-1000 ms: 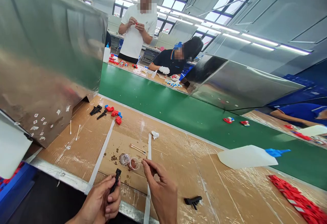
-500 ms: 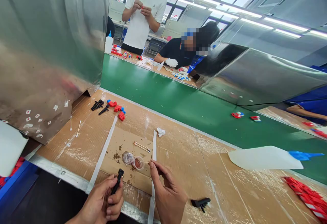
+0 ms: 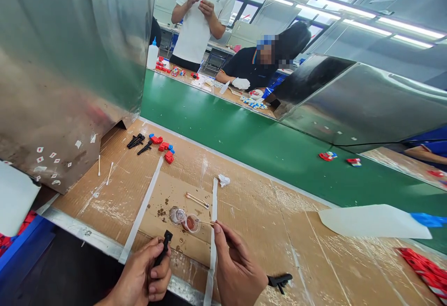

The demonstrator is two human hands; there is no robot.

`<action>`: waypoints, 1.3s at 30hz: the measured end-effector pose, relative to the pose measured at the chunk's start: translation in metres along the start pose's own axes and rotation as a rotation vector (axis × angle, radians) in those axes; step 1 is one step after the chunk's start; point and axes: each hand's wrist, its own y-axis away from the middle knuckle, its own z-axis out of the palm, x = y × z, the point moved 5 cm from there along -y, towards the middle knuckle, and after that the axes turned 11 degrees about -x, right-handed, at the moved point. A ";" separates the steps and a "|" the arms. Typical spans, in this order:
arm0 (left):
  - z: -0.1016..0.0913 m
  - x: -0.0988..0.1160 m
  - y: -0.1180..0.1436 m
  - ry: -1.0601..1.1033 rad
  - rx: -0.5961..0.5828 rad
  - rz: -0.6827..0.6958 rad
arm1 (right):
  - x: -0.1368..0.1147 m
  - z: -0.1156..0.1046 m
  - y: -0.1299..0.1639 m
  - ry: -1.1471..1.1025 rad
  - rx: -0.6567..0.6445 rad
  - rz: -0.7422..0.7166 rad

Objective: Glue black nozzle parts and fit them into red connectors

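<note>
My left hand (image 3: 145, 271) is closed around a black plastic toy part (image 3: 163, 249), its square end pointing up and away from me. Between thumb and fingertips, my right hand (image 3: 237, 264) pinches a thin cotton swab (image 3: 205, 222). The swab's far end reaches into a small clear cup (image 3: 191, 223) with reddish-brown liquid. Touching that cup is its round clear lid (image 3: 177, 215). Two used swabs (image 3: 197, 200) lie just behind on the spotted cardboard (image 3: 157, 224). Beside my right wrist rests another black toy part (image 3: 280, 281), partly hidden by the hand.
Black parts (image 3: 136, 141) and red-blue toy pieces (image 3: 163, 146) lie at the back left, near two clean swabs (image 3: 109, 173). A white bottle (image 3: 373, 221) and red pieces (image 3: 424, 268) are at right. Beyond the green belt (image 3: 237, 129), two people (image 3: 206, 22) work.
The view has shifted slightly, so most things sit a little further right. Both hands keep their holds, and the swab tip stays at the cup.
</note>
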 end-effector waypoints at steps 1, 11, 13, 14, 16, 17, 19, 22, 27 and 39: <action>0.001 0.001 0.001 -0.006 0.008 -0.002 | -0.003 -0.001 0.000 -0.010 0.020 -0.014; 0.006 0.003 0.003 -0.031 0.022 -0.007 | -0.016 -0.012 0.002 -0.057 0.125 -0.056; 0.006 0.002 0.003 -0.036 0.027 -0.005 | -0.007 -0.010 0.003 -0.012 0.093 -0.019; 0.006 0.002 0.004 -0.039 0.029 -0.005 | -0.002 -0.009 0.004 0.013 0.087 0.006; 0.007 0.002 0.004 -0.038 0.028 0.000 | 0.006 -0.010 0.007 0.055 0.097 0.083; 0.007 0.002 0.004 -0.037 0.020 0.001 | 0.010 -0.012 0.008 0.063 0.121 0.128; 0.007 0.002 0.004 -0.033 0.008 0.007 | 0.014 -0.016 0.011 0.047 0.180 0.211; 0.005 0.003 0.003 -0.033 0.010 0.014 | 0.009 -0.020 0.015 -0.008 0.232 0.238; 0.006 0.003 0.002 -0.033 0.016 -0.002 | -0.013 -0.009 0.024 -0.074 0.178 0.058; 0.005 0.001 0.002 -0.047 0.021 0.007 | -0.029 0.032 0.040 -0.115 -0.119 -0.341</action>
